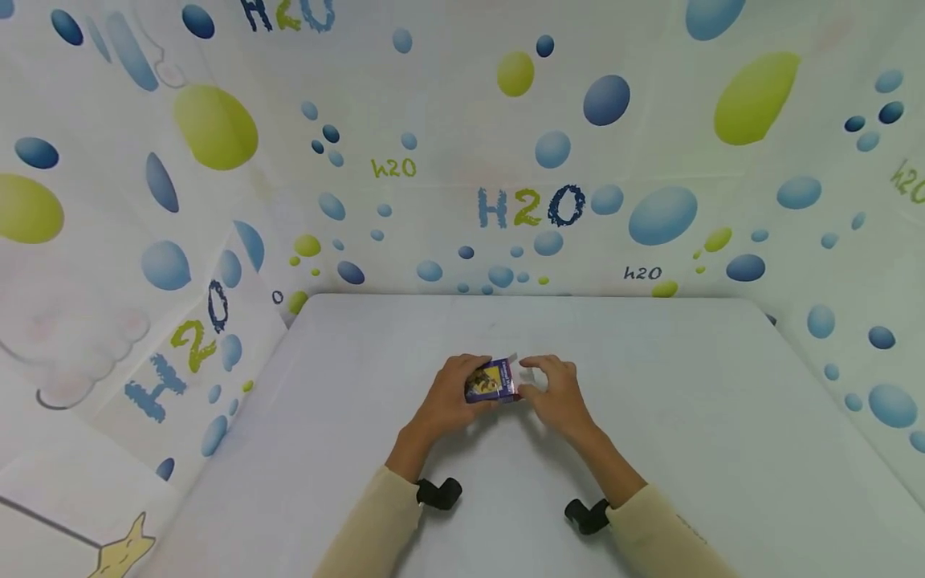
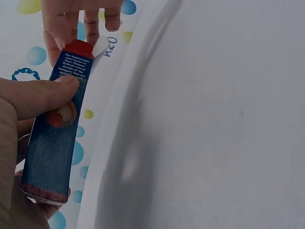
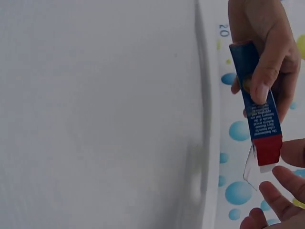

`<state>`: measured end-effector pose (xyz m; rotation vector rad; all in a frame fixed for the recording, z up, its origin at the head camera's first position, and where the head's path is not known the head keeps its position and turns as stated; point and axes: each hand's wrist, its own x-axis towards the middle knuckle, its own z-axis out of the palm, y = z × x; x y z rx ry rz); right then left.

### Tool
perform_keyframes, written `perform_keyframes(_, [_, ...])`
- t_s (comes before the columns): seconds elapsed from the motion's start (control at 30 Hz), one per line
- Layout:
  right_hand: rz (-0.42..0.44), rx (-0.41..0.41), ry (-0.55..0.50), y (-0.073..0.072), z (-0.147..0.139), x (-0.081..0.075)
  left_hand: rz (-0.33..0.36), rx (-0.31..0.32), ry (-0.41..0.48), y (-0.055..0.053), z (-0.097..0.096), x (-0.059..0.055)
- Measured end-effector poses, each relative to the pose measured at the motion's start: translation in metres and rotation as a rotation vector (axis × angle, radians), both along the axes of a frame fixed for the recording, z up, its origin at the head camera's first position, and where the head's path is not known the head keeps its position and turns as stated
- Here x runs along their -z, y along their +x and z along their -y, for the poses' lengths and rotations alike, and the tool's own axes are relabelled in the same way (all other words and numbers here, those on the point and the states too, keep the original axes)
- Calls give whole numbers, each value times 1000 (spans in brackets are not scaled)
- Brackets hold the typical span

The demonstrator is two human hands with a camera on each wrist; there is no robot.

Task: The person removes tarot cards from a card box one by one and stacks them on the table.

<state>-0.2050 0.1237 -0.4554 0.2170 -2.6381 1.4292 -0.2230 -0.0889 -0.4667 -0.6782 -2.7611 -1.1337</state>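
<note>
A small blue and red cardboard box [image 1: 491,382] with a yellow picture on its face is held above the white table. My left hand [image 1: 454,393] grips it, with the thumb pressed along the narrow printed side in the left wrist view. At the box's right end a red flap [image 3: 268,151] sticks out, and a whitish side flap [image 2: 100,46] stands out beside it. My right hand [image 1: 558,395] is at this end, fingers spread and loosely bent. Its thumb [image 3: 293,152] is right at the red flap's edge. The inside of the box is hidden.
The white table [image 1: 650,417] stretches around both hands. A white backdrop [image 1: 448,96] printed with blue and green spots and H2O lettering rises behind and at the sides. A black wrist camera [image 1: 439,494] sits on the left wrist, another black camera [image 1: 587,516] on the right.
</note>
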Motion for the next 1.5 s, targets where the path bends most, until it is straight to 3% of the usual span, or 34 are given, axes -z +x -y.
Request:
perform_keyframes(0.23, [-53, 46, -48, 7, 5, 2, -51, 25, 20, 6, -4, 4])
perform_keyframes(0.43, [-78, 76, -78, 7, 10, -1, -56, 21, 73, 9, -1, 0])
perform_keyframes(0.73, [-24, 108, -137, 14, 14, -7, -96, 40, 124, 9, 3, -5])
perform_keyframes(0.97, [-38, 120, -143, 18, 13, -15, -80, 64, 119, 13, 4, -18])
perform_keyframes(1.23, [-58, 123, -152, 18, 8, -33, -174, 95, 106, 14, 1, -38])
perform_keyframes(1.5, [-22, 122, -159, 13, 6, -33, -183, 127, 110, 14, -3, -39])
